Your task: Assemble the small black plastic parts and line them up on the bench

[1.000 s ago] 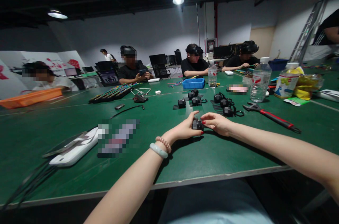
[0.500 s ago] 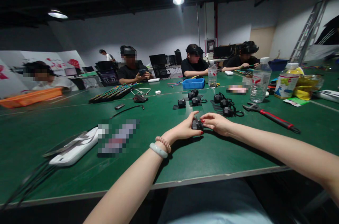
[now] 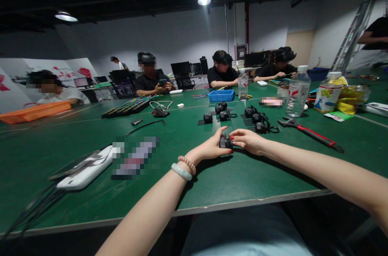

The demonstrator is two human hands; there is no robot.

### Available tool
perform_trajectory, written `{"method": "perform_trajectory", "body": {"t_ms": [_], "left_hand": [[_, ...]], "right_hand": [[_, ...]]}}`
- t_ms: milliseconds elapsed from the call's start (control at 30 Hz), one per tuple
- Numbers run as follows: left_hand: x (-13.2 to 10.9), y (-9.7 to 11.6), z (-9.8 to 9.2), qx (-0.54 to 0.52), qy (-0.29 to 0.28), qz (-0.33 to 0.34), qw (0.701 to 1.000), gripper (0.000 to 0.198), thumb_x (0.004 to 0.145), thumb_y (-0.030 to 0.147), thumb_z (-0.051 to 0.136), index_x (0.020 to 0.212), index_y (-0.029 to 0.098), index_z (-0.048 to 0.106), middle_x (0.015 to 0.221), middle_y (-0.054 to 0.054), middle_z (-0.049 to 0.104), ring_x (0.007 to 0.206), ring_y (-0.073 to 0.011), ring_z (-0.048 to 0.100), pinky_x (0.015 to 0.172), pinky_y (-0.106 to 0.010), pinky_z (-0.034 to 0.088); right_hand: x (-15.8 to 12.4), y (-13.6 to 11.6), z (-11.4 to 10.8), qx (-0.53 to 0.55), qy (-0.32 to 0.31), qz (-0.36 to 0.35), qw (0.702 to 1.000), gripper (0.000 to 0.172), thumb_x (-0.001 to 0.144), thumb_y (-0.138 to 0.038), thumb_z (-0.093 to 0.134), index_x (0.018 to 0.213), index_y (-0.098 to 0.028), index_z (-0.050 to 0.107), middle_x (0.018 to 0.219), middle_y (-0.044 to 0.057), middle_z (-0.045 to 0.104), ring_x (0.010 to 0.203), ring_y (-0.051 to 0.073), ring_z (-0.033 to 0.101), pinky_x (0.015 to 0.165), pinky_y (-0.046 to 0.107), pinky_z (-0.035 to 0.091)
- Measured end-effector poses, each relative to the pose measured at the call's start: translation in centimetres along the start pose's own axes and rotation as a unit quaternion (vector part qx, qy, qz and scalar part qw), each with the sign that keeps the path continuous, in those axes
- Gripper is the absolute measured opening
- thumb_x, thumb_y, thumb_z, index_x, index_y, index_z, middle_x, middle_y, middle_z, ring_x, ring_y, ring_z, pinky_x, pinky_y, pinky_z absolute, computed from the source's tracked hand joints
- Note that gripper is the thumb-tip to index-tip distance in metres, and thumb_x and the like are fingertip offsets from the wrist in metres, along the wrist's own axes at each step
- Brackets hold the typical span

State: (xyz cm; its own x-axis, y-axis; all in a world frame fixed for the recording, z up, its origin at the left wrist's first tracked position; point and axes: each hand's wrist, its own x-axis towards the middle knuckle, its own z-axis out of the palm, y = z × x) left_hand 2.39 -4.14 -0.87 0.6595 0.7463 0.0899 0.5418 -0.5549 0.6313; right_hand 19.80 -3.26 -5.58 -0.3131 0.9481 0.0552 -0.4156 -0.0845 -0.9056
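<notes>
My left hand [image 3: 211, 145] is closed around a black round fitting [image 3: 225, 143], thumb on the near side and fingers on the far side. From the right, my right hand [image 3: 249, 141] pinches the same fitting with thumb and fingertips; the exact part they grip is hidden. Both hands are low over the green table [image 3: 206, 191]. Just beyond them lie several similar black fittings, one of them at the front left [image 3: 207, 118] and another at the right [image 3: 261, 127], with thin black prongs or strips beside them.
An adjustable wrench [image 3: 315, 135] with red-black handle lies to the right. Behind it stand a water bottle [image 3: 297, 94] and a drink bottle [image 3: 327, 93]. A blue tray [image 3: 221, 95] sits farther back, a white power bank-like device [image 3: 87, 171] with cables at left. Several co-workers sit around the table.
Both hands and the black fitting stay practically still. At the far right edge, a standing person has come further into view, and a person in the background has shifted slightly left.
</notes>
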Motion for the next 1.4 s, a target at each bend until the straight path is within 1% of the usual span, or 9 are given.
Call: {"method": "perform_trajectory", "body": {"t_ms": [367, 700, 867, 1033, 1133, 1200, 1233, 1333, 1400], "left_hand": [[0.1, -0.3, 0.1, 0.011, 0.002, 0.006, 1.0, 0.08, 0.063, 0.036, 0.057, 0.127, 0.019, 0.011, 0.086, -0.002, 0.046, 0.072, -0.0126, 0.047, 0.068, -0.027, 0.04], [0.1, -0.2, 0.1, 0.007, 0.003, 0.004, 1.0, 0.081, 0.063, 0.035, 0.057, 0.127, 0.019, 0.011, 0.083, -0.001, 0.045, 0.069, -0.0117, 0.047, 0.063, -0.025, 0.04], [0.1, -0.2, 0.1, -0.002, 0.004, 0.005, 1.0, 0.08, 0.062, 0.034, 0.058, 0.127, 0.019, 0.013, 0.083, -0.001, 0.045, 0.069, -0.0118, 0.047, 0.064, -0.025, 0.04], [0.2, -0.5, 0.2, -0.008, 0.004, 0.008, 1.0, 0.081, 0.062, 0.035, 0.058, 0.127, 0.019, 0.012, 0.088, -0.002, 0.046, 0.075, -0.0138, 0.048, 0.068, -0.027, 0.041], [0.2, -0.6, 0.2, -0.013, 0.003, 0.014, 1.0, 0.082, 0.061, 0.034, 0.059, 0.127, 0.019, 0.012, 0.092, -0.003, 0.046, 0.079, -0.0151, 0.048, 0.072, -0.029, 0.04], [0.2, -0.6, 0.2, -0.015, 0.001, 0.014, 1.0, 0.082, 0.061, 0.034, 0.059, 0.127, 0.019, 0.012, 0.093, -0.003, 0.045, 0.08, -0.0154, 0.049, 0.072, -0.029, 0.041], [0.2, -0.6, 0.1, -0.016, -0.001, 0.014, 1.0, 0.082, 0.062, 0.034, 0.059, 0.127, 0.019, 0.012, 0.093, -0.003, 0.045, 0.08, -0.0154, 0.049, 0.072, -0.029, 0.041], [0.1, -0.5, 0.1, -0.017, -0.001, 0.014, 1.0, 0.08, 0.062, 0.033, 0.058, 0.127, 0.018, 0.013, 0.095, -0.004, 0.046, 0.08, -0.0158, 0.049, 0.073, -0.03, 0.041], [0.1, -0.4, 0.1, -0.017, 0.002, 0.018, 1.0, 0.08, 0.062, 0.034, 0.059, 0.126, 0.018, 0.014, 0.098, -0.005, 0.045, 0.084, -0.0172, 0.048, 0.076, -0.031, 0.04]], "right_hand": [[0.0, -0.1, 0.2, -0.005, 0.007, 0.002, 1.0, 0.019, 0.054, -0.013, 0.069, 0.069, -0.014, 0.058, 0.074, 0.001, 0.058, 0.073, 0.01, 0.056, 0.078, 0.026, 0.042], [-0.1, -0.1, 0.3, -0.008, 0.01, 0.002, 1.0, 0.018, 0.055, -0.014, 0.069, 0.07, -0.014, 0.058, 0.075, 0.002, 0.058, 0.072, 0.01, 0.056, 0.078, 0.026, 0.042], [-0.2, 0.0, 0.3, -0.006, 0.009, -0.004, 1.0, 0.019, 0.054, -0.014, 0.069, 0.071, -0.014, 0.058, 0.076, 0.002, 0.058, 0.072, 0.01, 0.056, 0.078, 0.025, 0.042], [-0.5, 0.2, 0.4, -0.015, 0.02, -0.042, 0.999, 0.027, 0.053, -0.018, 0.069, 0.078, -0.016, 0.058, 0.077, 0.002, 0.058, 0.076, 0.011, 0.056, 0.078, 0.027, 0.042], [-0.9, 0.1, 0.5, -0.09, 0.019, -0.086, 0.992, 0.03, 0.056, -0.025, 0.067, 0.084, -0.016, 0.057, 0.079, 0.003, 0.058, 0.078, 0.014, 0.056, 0.077, 0.031, 0.042], [-1.3, -0.3, 0.5, -0.186, 0.0, -0.132, 0.974, 0.031, 0.059, -0.028, 0.064, 0.086, -0.016, 0.057, 0.084, 0.004, 0.058, 0.08, 0.015, 0.055, 0.077, 0.032, 0.042], [-1.6, -0.5, 0.6, -0.24, -0.015, -0.161, 0.957, 0.03, 0.06, -0.028, 0.063, 0.088, -0.016, 0.057, 0.087, 0.005, 0.057, 0.082, 0.016, 0.054, 0.077, 0.033, 0.042], [-2.4, -1.4, 0.7, -0.38, -0.057, -0.259, 0.886, 0.028, 0.061, -0.025, 0.062, 0.089, -0.019, 0.059, 0.093, 0.006, 0.054, 0.088, 0.017, 0.051, 0.079, 0.033, 0.041], [-2.8, -1.9, 0.7, -0.445, -0.083, -0.306, 0.838, 0.03, 0.061, -0.023, 0.063, 0.09, -0.02, 0.059, 0.093, 0.006, 0.053, 0.09, 0.019, 0.049, 0.082, 0.034, 0.039]]}}
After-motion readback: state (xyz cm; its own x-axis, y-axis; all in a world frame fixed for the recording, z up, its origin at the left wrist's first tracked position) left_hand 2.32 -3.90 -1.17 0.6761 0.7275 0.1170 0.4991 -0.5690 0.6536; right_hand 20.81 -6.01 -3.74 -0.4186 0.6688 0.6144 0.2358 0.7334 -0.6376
